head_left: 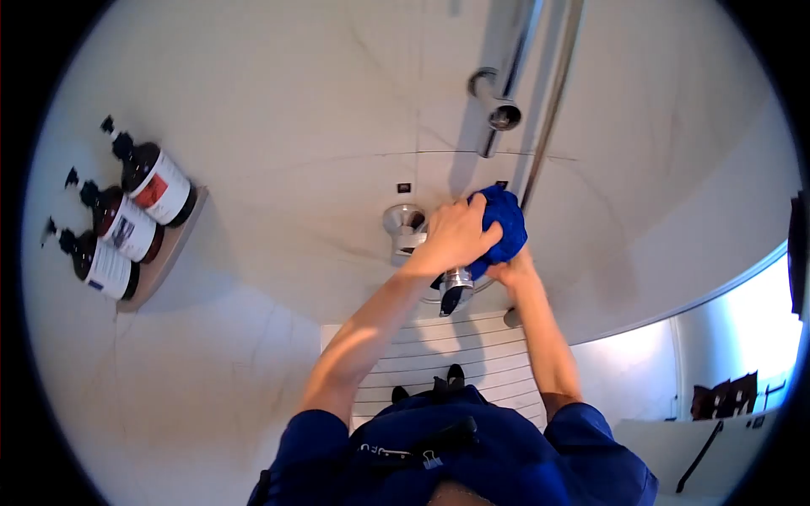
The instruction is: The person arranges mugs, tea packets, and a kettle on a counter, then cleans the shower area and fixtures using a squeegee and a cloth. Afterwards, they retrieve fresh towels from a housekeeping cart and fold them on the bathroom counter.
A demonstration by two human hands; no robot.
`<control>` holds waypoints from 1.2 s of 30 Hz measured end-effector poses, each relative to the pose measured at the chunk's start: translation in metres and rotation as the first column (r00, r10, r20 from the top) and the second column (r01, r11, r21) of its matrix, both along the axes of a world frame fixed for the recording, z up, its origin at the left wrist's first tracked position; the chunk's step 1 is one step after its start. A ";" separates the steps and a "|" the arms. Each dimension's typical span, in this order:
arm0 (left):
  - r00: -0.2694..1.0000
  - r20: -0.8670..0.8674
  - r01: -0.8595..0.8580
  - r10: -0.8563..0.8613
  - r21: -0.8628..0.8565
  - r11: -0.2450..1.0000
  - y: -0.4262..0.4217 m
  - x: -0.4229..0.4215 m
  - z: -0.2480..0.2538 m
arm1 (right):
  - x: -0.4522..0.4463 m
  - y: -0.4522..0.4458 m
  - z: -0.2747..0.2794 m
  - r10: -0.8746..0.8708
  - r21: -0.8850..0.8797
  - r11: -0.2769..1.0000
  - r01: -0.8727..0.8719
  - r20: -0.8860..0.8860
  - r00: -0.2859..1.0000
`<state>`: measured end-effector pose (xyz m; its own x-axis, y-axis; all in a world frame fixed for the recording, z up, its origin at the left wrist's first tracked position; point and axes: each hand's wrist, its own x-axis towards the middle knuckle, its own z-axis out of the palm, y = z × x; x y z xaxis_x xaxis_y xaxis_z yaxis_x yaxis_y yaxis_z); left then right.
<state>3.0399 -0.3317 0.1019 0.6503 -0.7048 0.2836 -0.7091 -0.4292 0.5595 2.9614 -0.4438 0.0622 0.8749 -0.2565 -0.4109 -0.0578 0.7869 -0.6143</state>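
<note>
A bunched blue cloth (pixel 506 226) is between my two hands, in front of the shower wall. My left hand (pixel 460 232) is closed on the cloth's left side, with thumb and fingers curled against it. From below and to the right, my right hand (pixel 511 266) grips the cloth; most of its fingers are hidden. Just under my left hand, a chrome shower fitting (pixel 456 278) with a dark lever-like end sticks out, its upper part covered by hand and cloth. To the left of my left hand is a round chrome wall fitting (pixel 403 221).
A chrome shower rail (pixel 519 51) with a bracket (pixel 498 110) runs up the wall above my hands. Several pump bottles stand on a corner shelf (pixel 173 253) at left. Below is a slatted floor (pixel 405 346); a curved glass edge (pixel 675 316) lies at right.
</note>
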 end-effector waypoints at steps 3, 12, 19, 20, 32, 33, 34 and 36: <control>0.927 0.372 0.045 0.049 -0.239 0.970 0.039 0.006 -0.029 | 0.000 -0.011 0.007 -0.098 -0.908 0.404 0.108 0.075 0.992; 0.317 0.314 -0.505 0.895 -0.743 0.440 0.185 0.066 0.014 | 0.088 0.109 0.078 0.397 -0.833 -0.427 0.352 0.178 0.901; 0.293 -0.701 -0.559 -0.650 -0.677 0.478 0.110 0.000 -0.132 | 0.043 0.072 0.059 0.254 -0.612 -0.791 0.014 -0.307 0.917; 0.242 -0.621 -0.690 -0.745 -0.650 0.318 0.083 -0.014 -0.117 | 0.046 0.080 0.032 0.192 -0.537 -0.843 -0.004 -0.309 0.932; 0.907 0.330 -0.141 0.261 -0.345 0.928 0.070 -0.012 -0.060 | 0.011 0.009 -0.049 -0.219 -0.735 -0.412 0.538 0.653 0.725; 0.934 0.275 -0.119 0.230 -0.366 0.923 0.071 -0.011 -0.063 | 0.004 0.013 -0.024 -0.266 -0.805 -0.443 0.394 0.537 0.800; 0.955 0.213 -0.108 0.207 -0.400 0.910 0.071 -0.011 -0.064 | -0.004 0.019 0.001 -0.233 -0.845 -0.288 0.450 0.518 0.823; 0.994 0.005 -0.081 0.108 -0.619 0.781 0.085 -0.015 -0.064 | -0.039 0.050 0.022 -0.163 -0.878 0.064 0.474 0.460 0.873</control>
<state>3.0244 -0.2462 0.0382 0.6839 -0.3059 0.6624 -0.7095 -0.0674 0.7015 2.9221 -0.3939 0.0839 0.5956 -0.5634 0.5726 0.2529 -0.5450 -0.7994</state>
